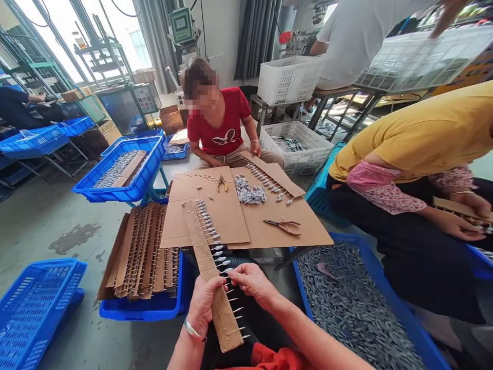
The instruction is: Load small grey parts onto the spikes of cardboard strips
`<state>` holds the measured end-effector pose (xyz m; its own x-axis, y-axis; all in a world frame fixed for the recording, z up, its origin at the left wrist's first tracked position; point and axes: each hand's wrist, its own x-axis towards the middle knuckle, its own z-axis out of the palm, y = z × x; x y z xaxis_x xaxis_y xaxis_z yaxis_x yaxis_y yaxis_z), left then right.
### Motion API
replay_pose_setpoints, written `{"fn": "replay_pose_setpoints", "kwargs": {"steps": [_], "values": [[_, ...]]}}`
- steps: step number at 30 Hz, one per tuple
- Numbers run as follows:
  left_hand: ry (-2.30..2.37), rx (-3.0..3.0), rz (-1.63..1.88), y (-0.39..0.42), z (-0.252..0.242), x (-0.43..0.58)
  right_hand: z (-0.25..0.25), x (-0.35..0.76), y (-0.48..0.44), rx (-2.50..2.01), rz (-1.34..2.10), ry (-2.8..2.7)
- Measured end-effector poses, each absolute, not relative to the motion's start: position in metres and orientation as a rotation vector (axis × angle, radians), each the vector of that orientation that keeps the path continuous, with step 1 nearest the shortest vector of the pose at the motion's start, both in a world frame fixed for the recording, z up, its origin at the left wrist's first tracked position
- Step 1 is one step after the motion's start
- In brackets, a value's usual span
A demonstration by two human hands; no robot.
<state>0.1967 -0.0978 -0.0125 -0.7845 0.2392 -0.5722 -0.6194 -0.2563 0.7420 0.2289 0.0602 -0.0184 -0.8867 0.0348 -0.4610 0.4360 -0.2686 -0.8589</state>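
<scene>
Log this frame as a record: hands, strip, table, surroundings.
left hand: grips strip
right hand: fingertips on gray piece at strip edge
pins: far ones loaded, near ones bare
table: yellow pliers, orange pliers, gray pile, second strip
table left: crate of stacked strips
table right: bin of dark pieces
across: co-worker in red

The strip (221, 311) is matt, creased cardboard; smooth, matt cardboard faces the worktop (239, 226). The bracelet (192, 330) looks like polished metal, the curtain (254, 41) matt cloth.
</scene>
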Motion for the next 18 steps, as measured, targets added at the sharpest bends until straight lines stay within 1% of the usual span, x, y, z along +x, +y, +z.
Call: {"fn": "replay_pose_setpoints", "kwargs": {"steps": [7,15,18], "values": [[1.465,-0.502,2.069,-0.098,-0.013,0.195,-0.021,0.223,0.062,0.537,-2.239,1.617],[1.477,-0.535,2.041,-0.102,-0.020,0.194,-0.027,0.220,0.057,0.482,-2.211,1.673],[1.496,-0.534,2.035,-0.107,-0.033,0.186,-0.027,0.214,0.062,0.399,-2.089,1.771]]}}
